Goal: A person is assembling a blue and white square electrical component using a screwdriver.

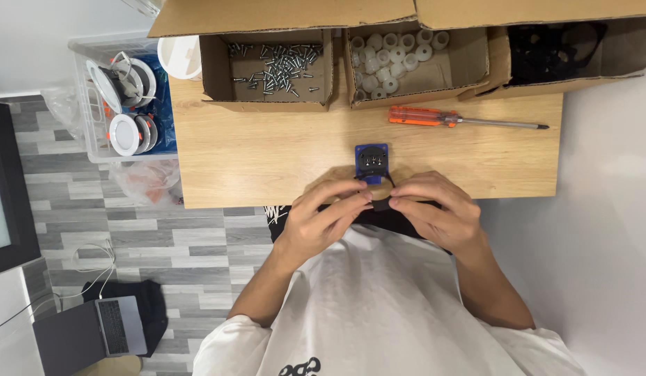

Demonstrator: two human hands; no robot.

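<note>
hands meet at table edge: left hand (pixel 321 216), right hand (pixel 434 209) fingers pinched on black part (pixel 380 205).

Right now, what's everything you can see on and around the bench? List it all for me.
small black part: one, black, pinched between both hands at the table's near edge
blue module: one, blue with black face, on the table just beyond the hands
screwdriver: one, orange handle, lying right of centre
screw box: one, cardboard, silver screws, back left
spacer box: one, cardboard, white round parts, back centre
black-parts box: one, cardboard, back right
wooden table: one, light wood
clear bin: one, round white fixtures, on the floor, left
laptop: one, grey, on the floor
left hand: one
right hand: one
</note>
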